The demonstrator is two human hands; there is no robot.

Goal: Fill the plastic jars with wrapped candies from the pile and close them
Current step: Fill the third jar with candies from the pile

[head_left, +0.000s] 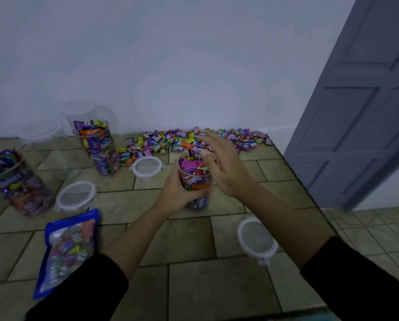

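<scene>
Plastic jar point(195, 181) sits mid-counter, packed with wrapped candies to the rim; can't tell if its base is on the tiles or just off them. Left hand point(177, 191) is wrapped round its lower wall. Right hand point(226, 167) is over the mouth, fingers loose and spread, nothing visible in it. Blue candy bag point(66, 249) lies flat near left and looks part full. Near-right lid point(256, 237) lies loose close to the counter edge. Left lid point(76, 195) and centre lid point(147, 166) also lie loose, on no jar. Far-left jar point(15, 181) and back jar point(99, 147) are both full and uncapped. Candy pile point(194, 140) runs along the wall, plenty left. Empty tub point(41, 133) and taller empty jar point(89, 110) stand back left, faint, and look unfilled. My read: three jars filled or nearly, none closed. Left to do: cap those three with the three lids, then fill the empties. Surface is an olive-beige tiled counter point(194, 262) with dark grout, its edge running diagonally on the right. Tiled floor point(379, 228) lies below that edge. White wall point(194, 66) behind, grey panelled door point(360, 112) on the right, dim light.
</scene>
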